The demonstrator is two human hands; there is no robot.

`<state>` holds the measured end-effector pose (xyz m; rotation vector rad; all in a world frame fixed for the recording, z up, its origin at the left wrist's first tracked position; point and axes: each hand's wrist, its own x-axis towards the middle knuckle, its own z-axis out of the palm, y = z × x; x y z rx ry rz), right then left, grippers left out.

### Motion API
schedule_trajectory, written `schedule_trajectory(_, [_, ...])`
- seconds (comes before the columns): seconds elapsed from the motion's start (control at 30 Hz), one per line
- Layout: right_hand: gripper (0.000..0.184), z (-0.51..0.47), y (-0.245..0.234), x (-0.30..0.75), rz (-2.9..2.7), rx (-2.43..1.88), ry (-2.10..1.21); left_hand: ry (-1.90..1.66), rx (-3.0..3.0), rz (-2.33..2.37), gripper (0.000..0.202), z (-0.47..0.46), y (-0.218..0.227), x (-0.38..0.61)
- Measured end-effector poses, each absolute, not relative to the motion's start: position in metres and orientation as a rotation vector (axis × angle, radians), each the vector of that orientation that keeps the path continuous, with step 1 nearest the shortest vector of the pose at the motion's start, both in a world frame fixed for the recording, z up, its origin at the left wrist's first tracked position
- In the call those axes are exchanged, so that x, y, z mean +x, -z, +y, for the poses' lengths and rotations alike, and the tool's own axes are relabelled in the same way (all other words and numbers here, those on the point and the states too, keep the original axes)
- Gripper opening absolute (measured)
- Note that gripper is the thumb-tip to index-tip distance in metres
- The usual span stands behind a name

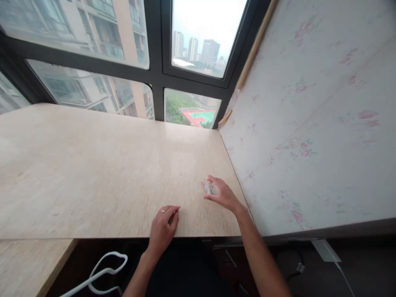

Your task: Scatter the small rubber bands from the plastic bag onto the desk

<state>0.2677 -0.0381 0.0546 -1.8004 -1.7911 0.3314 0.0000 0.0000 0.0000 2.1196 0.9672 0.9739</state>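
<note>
A small clear plastic packet (208,188) with reddish bits and a whitish patch lies on the beige marble-patterned sill (102,177), right of the middle. My right hand (224,195) is beside it, thumb and fingers spread apart around its right side; whether they touch it I cannot tell. To the left and nearer the front edge, my left hand (163,225) rests on the sill with its fingers curled and thumb drawn in. It wears a ring. Anything between those fingertips is too small or hidden to make out.
Dark-framed windows (157,62) rise behind the sill. A floral-papered wall (309,123) stands close on the right, its paper peeling at the corner. Below the front edge are a white curved tube (108,271) at left and a white cable (345,274) at right.
</note>
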Motion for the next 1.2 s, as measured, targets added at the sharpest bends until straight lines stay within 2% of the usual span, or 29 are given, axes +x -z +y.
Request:
schedule_trajectory(0.2, [0.084,0.002,-0.048,0.2,-1.863,-1.568,-0.444,-1.044,1.724,1.027,0.025,0.0,-0.002,-0.005])
schedule_trajectory(0.37, [0.079,0.023,-0.039,0.163,-1.782,-1.408,-0.677,-1.188,1.209,0.905,0.059,0.009,-0.003,-0.008])
schedule_trajectory(0.5, [0.067,0.03,-0.04,0.155,-1.726,-1.327,-0.804,-1.173,0.993,0.728,0.07,0.019,-0.008,-0.009])
schedule_trajectory(0.8, [0.043,0.039,-0.049,0.169,-1.669,-1.249,-1.017,-1.209,0.915,0.779,0.068,0.037,-0.009,0.005])
schedule_trajectory(1.0, [0.049,0.05,-0.068,0.175,-1.838,-1.189,-1.098,-1.263,0.89,0.741,0.078,0.046,-0.005,0.01])
schedule_trajectory(1.2, [0.036,0.076,-0.082,0.179,-2.092,-1.089,-1.195,-1.296,0.882,0.808,0.078,0.046,-0.005,0.012])
